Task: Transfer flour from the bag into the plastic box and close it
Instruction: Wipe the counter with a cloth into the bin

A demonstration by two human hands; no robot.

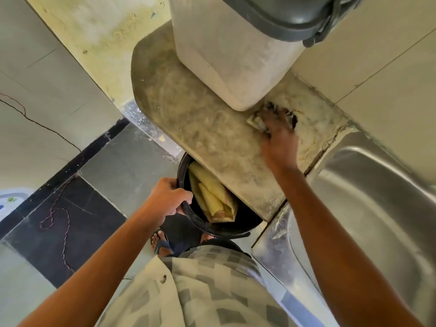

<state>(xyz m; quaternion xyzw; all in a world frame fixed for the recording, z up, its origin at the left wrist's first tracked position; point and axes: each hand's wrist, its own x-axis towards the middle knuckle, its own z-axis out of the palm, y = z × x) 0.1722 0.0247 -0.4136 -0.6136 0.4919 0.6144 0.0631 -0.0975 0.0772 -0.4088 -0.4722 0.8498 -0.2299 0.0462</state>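
Head view: sink (377, 197) beside floury counter (188, 119).

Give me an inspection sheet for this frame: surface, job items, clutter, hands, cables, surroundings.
Surface: grey stone counter, dusted with flour.
Job's things: translucent plastic box, dark lid on; folded yellow paper bag in black round bin.
Clutter: nothing seen.
Hands: left hand grips bin rim; right hand presses patterned cloth on counter.
Cables: red-black cord on floor.
Surroundings: steel sink, tiled wall.
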